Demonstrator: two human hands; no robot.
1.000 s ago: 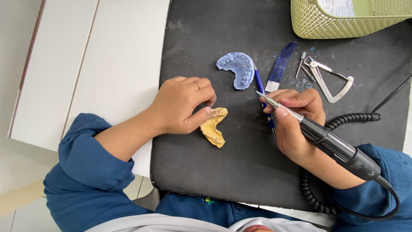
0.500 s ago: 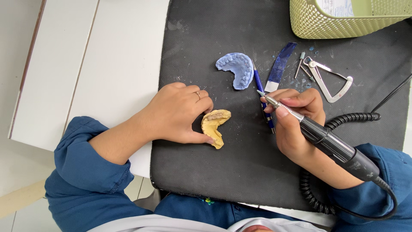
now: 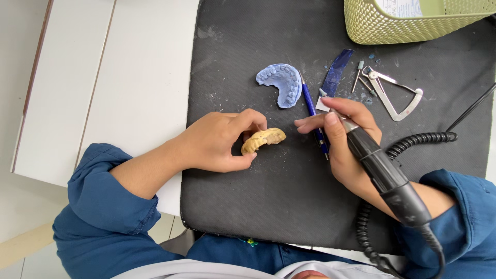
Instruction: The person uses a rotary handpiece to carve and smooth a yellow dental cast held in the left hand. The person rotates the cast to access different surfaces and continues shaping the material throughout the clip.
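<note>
Left hand [image 3: 219, 142] pinches the yellow dental cast [image 3: 262, 139] on the black mat [image 3: 248, 206], right hand [image 3: 343, 137] grips the rotary handpiece [image 3: 380, 168], seemingly mid-trimming; bringing bur to cast needs steadiness.

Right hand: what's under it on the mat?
Under the right hand a blue pen runs across the black mat. Its lower end passes beneath the fingers; that part is covered.
</note>
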